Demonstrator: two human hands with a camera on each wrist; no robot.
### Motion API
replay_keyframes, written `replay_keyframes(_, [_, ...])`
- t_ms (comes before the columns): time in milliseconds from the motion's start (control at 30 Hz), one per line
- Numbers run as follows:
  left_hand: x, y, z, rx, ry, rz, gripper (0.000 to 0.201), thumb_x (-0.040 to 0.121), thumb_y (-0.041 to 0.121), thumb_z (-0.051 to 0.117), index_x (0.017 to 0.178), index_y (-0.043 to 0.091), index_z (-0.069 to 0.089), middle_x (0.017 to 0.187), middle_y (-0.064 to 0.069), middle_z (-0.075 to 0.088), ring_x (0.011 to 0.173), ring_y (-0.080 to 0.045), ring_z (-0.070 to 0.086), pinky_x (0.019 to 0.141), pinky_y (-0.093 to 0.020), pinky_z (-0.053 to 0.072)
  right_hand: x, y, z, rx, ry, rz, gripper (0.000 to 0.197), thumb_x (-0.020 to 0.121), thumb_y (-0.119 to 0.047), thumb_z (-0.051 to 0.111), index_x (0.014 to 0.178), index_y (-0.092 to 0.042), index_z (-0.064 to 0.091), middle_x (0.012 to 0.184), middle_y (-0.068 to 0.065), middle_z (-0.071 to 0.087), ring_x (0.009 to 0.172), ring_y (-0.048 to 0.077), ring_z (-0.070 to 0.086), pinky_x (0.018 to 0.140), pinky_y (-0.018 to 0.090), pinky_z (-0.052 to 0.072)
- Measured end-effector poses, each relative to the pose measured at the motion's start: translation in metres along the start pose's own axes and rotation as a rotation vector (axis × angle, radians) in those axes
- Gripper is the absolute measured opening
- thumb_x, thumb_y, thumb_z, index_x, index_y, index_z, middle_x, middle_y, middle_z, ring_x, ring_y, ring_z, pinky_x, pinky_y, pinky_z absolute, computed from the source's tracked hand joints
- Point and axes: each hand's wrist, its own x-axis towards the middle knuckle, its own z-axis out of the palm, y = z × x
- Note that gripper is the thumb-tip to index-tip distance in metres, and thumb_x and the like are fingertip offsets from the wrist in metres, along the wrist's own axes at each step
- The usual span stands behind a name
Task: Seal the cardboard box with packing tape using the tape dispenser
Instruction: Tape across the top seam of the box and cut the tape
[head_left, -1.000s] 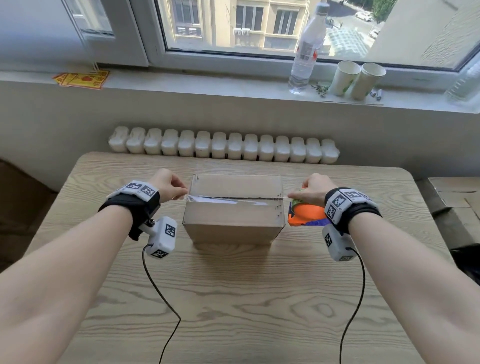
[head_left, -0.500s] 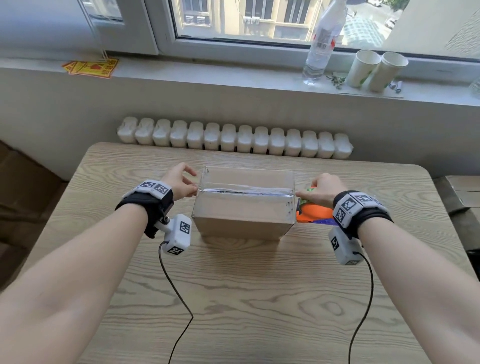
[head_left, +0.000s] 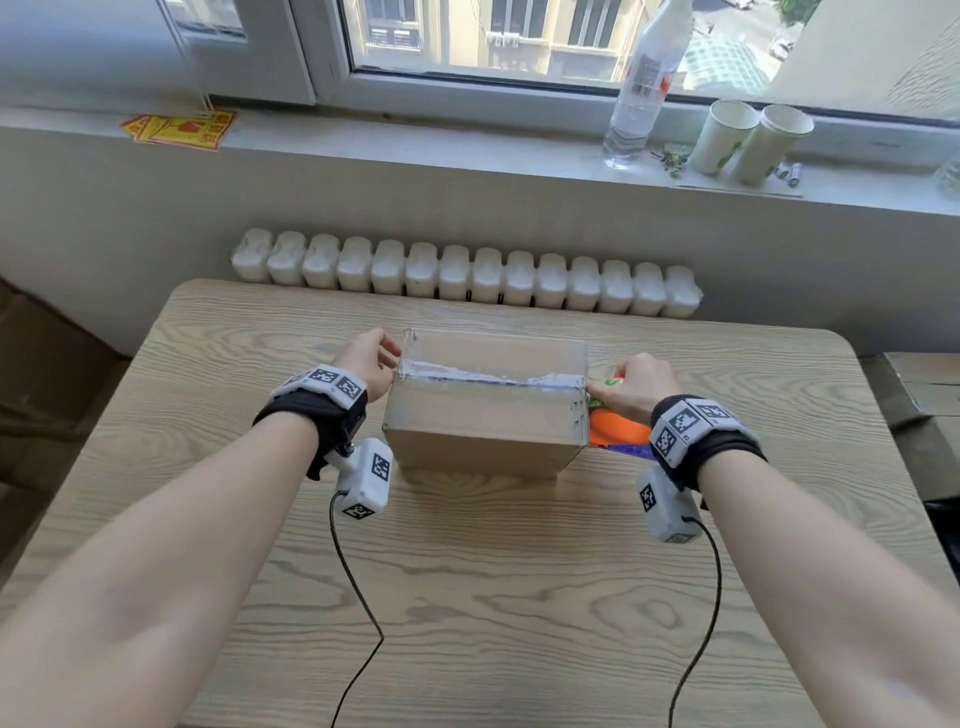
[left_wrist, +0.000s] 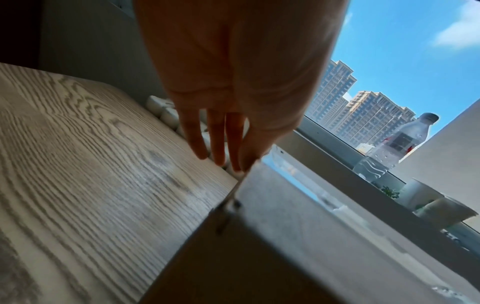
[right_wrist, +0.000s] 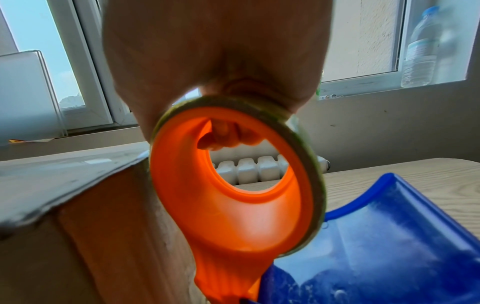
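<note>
- The closed brown cardboard box (head_left: 483, 410) stands in the middle of the light wooden table (head_left: 467, 571); its contents cannot be seen.
- A strip of clear packing tape (head_left: 488, 375) lies along the top seam, from left edge to right edge.
- The left hand (head_left: 366, 361) has straight fingers (left_wrist: 218, 144), close together, touching the box's upper left edge.
- The right hand (head_left: 631, 389) curls its fingers through the orange and blue plastic tape dispenser (right_wrist: 233, 195), which is against the box's right side.
</note>
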Motion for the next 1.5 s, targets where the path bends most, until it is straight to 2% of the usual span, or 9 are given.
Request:
replay_keyframes(167, [-0.007, -0.003, 0.005, 0.074, 0.066, 0.005, 0.015, 0.080, 0.009, 0.063, 0.091, 0.015, 0.055, 0.105, -0.009, 0.064, 0.098, -0.030, 0.060, 0.085, -0.041, 0.050, -0.002, 0.002, 0.002, -0.003, 0.035, 0.035, 0.051, 0.076, -0.054, 0.057, 0.059, -0.006, 0.058, 0.061, 0.010, 0.058, 0.068, 0.030, 0.059, 0.061, 0.034, 0.047])
replay_keyframes(300, [-0.020, -0.002, 0.005, 0.107, 0.192, 0.200, 0.023, 0.084, -0.001, 0.051, 0.103, 0.010, 0.058, 0.118, -0.012, 0.061, 0.108, -0.032, 0.058, 0.089, -0.041, 0.048, -0.007, -0.001, 0.006, -0.011, 0.069, 0.065, 0.051, 0.077, -0.054, 0.056, 0.070, -0.004, 0.064, 0.069, 0.013, 0.060, 0.070, 0.031, 0.056, 0.059, 0.031, 0.042])
replay_keyframes(367, [-0.031, -0.002, 0.009, 0.114, 0.213, 0.294, 0.026, 0.092, 0.007, 0.045, 0.114, 0.010, 0.057, 0.136, -0.009, 0.052, 0.125, -0.029, 0.049, 0.102, -0.040, 0.041, -0.009, -0.002, 0.009, -0.013, 0.084, 0.082, 0.051, 0.077, -0.055, 0.055, 0.076, -0.005, 0.066, 0.072, 0.013, 0.060, 0.071, 0.031, 0.054, 0.062, 0.030, 0.041])
replay_keyframes(433, [-0.043, -0.003, 0.015, 0.196, 0.124, 0.356, 0.037, 0.098, 0.022, 0.037, 0.132, 0.014, 0.047, 0.152, -0.003, 0.032, 0.141, -0.019, 0.028, 0.116, -0.038, 0.024, -0.012, -0.005, 0.011, -0.016, 0.094, 0.096, 0.052, 0.077, -0.056, 0.055, 0.081, -0.005, 0.066, 0.077, 0.014, 0.060, 0.073, 0.031, 0.053, 0.063, 0.031, 0.041])
replay_keyframes(533, [-0.057, -0.008, 0.026, 0.451, -0.040, 0.406, 0.054, 0.098, 0.041, 0.021, 0.148, 0.019, 0.015, 0.158, 0.004, 0.005, 0.146, -0.010, 0.001, 0.120, -0.034, 0.000, -0.015, -0.008, 0.013, -0.013, 0.100, 0.107, 0.052, 0.078, -0.056, 0.054, 0.086, -0.005, 0.065, 0.084, 0.016, 0.063, 0.075, 0.030, 0.051, 0.064, 0.031, 0.040])
replay_keyframes(700, [-0.064, -0.009, 0.039, 0.671, -0.091, 0.481, 0.082, 0.077, 0.064, -0.009, 0.147, 0.021, -0.010, 0.157, 0.007, -0.010, 0.142, -0.005, -0.012, 0.119, -0.033, -0.007, -0.020, -0.010, 0.011, 0.002, 0.067, 0.105, 0.051, 0.079, -0.056, 0.055, 0.077, -0.006, 0.063, 0.075, 0.012, 0.058, 0.071, 0.029, 0.052, 0.060, 0.029, 0.037])
replay_keyframes(1000, [-0.065, 0.023, 0.069, 0.701, -0.137, 0.640, 0.082, 0.079, 0.064, -0.006, 0.147, 0.017, -0.012, 0.158, 0.002, -0.011, 0.145, -0.009, -0.010, 0.120, -0.032, -0.004, -0.025, -0.010, 0.007, 0.033, 0.041, 0.075, 0.046, 0.079, -0.052, 0.056, 0.070, -0.006, 0.059, 0.066, 0.008, 0.055, 0.069, 0.028, 0.053, 0.059, 0.029, 0.036])
replay_keyframes(1200, [-0.069, 0.049, 0.085, 0.687, -0.164, 0.696, 0.072, 0.093, 0.056, 0.016, 0.147, 0.015, -0.009, 0.158, 0.001, -0.011, 0.145, -0.009, -0.009, 0.120, -0.031, -0.004, -0.025, -0.010, 0.008, 0.075, 0.035, 0.064, 0.042, 0.079, -0.048, 0.058, 0.066, -0.009, 0.054, 0.064, 0.006, 0.054, 0.065, 0.027, 0.054, 0.047, 0.027, 0.031])
replay_keyframes(1500, [-0.070, 0.080, 0.112, 0.651, -0.183, 0.776, 0.070, 0.094, 0.054, 0.019, 0.148, 0.016, -0.005, 0.159, 0.003, -0.006, 0.145, -0.009, -0.007, 0.120, -0.031, -0.003, -0.026, -0.009, 0.008, 0.054, 0.041, 0.049, 0.041, 0.081, -0.048, 0.056, 0.075, -0.007, 0.060, 0.075, 0.010, 0.058, 0.071, 0.027, 0.053, 0.061, 0.029, 0.036])
